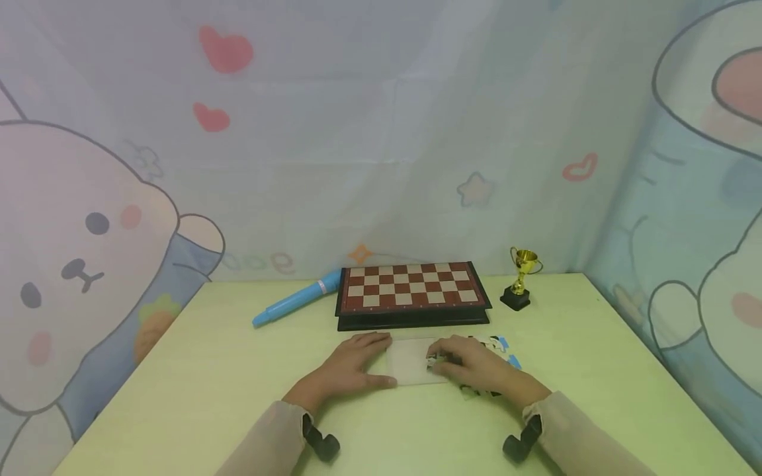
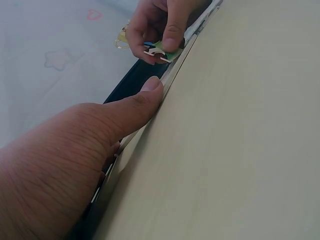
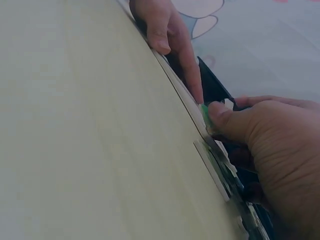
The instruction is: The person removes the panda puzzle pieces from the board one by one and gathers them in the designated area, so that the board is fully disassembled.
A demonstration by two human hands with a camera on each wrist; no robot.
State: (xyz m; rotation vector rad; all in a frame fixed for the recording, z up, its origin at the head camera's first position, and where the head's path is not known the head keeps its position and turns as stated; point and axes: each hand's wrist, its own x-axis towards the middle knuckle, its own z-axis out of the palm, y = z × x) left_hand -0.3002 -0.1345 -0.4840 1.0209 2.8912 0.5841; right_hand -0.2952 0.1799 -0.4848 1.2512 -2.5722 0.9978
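- Head view: the left hand [image 1: 351, 367] lies flat, fingers stretched and relaxed, on the left edge of a pale rectangular puzzle board [image 1: 411, 360], thumb along its near side. The right hand [image 1: 476, 367] has its fingers curled over a small green-and-white jigsaw piece [image 1: 433, 360], held at the fingertips above the board's right part. Loose blue-and-white puzzle pieces [image 1: 503, 347] lie just beyond and under the right hand's knuckles. Past both sets of fingertips stands a folded brown-and-cream chessboard [image 1: 412, 287]; a blue plastic marker [image 1: 294, 301] lies off beyond the left hand, a small gold trophy cup [image 1: 520, 277] beyond the right, all on a light green table [image 1: 178, 396].
- Left wrist view: the left thumb [image 2: 142, 100] presses the board's near rim [image 2: 170, 75], holding nothing. Ahead, thumb and forefinger of the right hand [image 2: 160, 25] pinch the jigsaw piece [image 2: 156, 49] just above that rim.
- Right wrist view: the right thumb [image 3: 225, 117] pins the jigsaw piece [image 3: 205, 111] against fingers hidden behind it, touching the board's edge; the left fingertips [image 3: 160, 40] rest farther along it.
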